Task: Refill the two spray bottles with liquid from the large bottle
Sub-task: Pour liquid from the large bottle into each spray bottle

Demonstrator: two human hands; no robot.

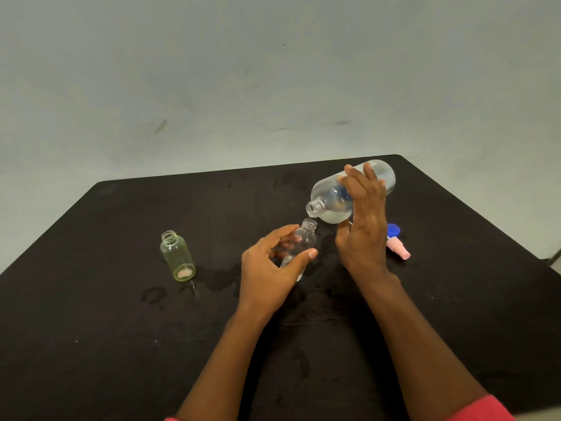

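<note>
Step in hand: filling the first spray bottle. The right hand (364,220) grips the large bottle (331,199) round its body, fingers wrapped over the top and thumb underneath. The bottle is tipped almost level above the tabletop (121,329), toward the far right corner. Its uncapped mouth sits just above the neck of the clear spray bottle (305,241), and a thin stream passes between them.

The left hand (270,271) steadies the clear spray bottle, thumb on the near side and fingers curled round the far side. The bottle leans slightly toward the large bottle.

Contents:
- Large bottle: part full, with clear liquid pooled along its lower side.
- Clear spray bottle: some liquid present; exact level cannot be read.
- Green-tinted spray bottle (177,256): upright, uncapped, toward the left edge; appears empty.

A blue cap (393,230) and a pink spray head (399,249) lie near the right edge. Wet patches (218,279) mark the tabletop.

Next move, as judged: level the large bottle before overflow, then shift to the green-tinted spray bottle.
</note>
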